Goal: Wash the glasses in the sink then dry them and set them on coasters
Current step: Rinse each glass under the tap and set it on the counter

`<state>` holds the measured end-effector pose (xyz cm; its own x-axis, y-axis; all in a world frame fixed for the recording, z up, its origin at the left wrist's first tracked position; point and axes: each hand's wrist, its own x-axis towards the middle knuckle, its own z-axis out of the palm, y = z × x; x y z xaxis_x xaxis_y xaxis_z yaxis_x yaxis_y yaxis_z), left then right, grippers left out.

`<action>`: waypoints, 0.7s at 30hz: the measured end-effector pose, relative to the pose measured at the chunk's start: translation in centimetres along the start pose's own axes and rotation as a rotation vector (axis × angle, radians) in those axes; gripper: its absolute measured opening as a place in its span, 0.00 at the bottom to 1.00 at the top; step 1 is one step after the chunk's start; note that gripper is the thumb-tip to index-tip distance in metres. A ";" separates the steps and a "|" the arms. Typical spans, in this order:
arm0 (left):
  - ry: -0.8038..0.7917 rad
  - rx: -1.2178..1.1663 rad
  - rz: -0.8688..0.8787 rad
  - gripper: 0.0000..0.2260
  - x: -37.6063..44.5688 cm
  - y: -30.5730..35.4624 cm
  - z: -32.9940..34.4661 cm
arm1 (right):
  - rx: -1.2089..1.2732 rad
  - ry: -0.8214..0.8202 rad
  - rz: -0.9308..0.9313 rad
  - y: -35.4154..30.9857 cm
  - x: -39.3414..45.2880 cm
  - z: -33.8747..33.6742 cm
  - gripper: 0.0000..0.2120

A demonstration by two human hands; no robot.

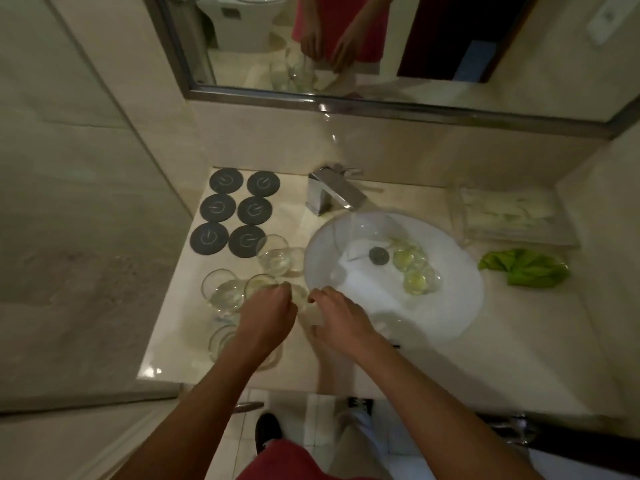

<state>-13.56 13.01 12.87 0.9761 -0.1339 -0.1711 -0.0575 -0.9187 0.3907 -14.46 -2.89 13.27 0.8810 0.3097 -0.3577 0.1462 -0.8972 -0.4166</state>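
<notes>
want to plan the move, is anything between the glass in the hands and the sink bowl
Nothing visible blocks it. Both the left hand and the right hand hold a glass right at the near-left rim of the sink. The other glasses stand further left on the counter. Two more already lie inside the bowl by the drain.

Both forearms reach in from six o'clock, converging toward twelve. The left hand [268,315] sits knuckles up, fingers curled down at eleven o'clock. The right hand [341,317] lies just beside it at one o'clock, fingers bent, thumb angled toward the left hand.
</notes>
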 end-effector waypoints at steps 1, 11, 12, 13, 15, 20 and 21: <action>-0.011 0.019 0.015 0.05 0.8 1.4 0.4 | -0.003 0.007 0.022 1.7 0.1 -0.7 0.22; -0.169 0.089 0.015 0.05 10.4 13.2 7.3 | -0.090 0.027 0.196 18.9 2.5 -4.7 0.23; -0.191 0.091 0.006 0.05 11.0 14.0 8.1 | -0.098 0.027 0.214 20.3 2.9 -4.8 0.25; -0.204 0.085 0.004 0.05 11.5 14.5 9.1 | -0.121 0.026 0.230 21.7 3.3 -4.8 0.26; -0.239 0.097 -0.015 0.04 12.3 15.0 10.7 | -0.189 -0.010 0.242 23.7 4.3 -4.6 0.31; -0.293 0.108 -0.063 0.03 13.8 14.4 12.7 | -0.076 -0.153 0.344 26.9 6.8 -3.9 0.44; -0.303 0.107 -0.072 0.03 14.0 14.2 12.9 | -0.037 -0.175 0.356 27.4 7.2 -3.6 0.45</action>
<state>-3.37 -6.67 4.34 0.8725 -0.1567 -0.4629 -0.0277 -0.9615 0.2733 -2.43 -26.34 2.32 0.7902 0.0237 -0.6123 -0.1354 -0.9678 -0.2122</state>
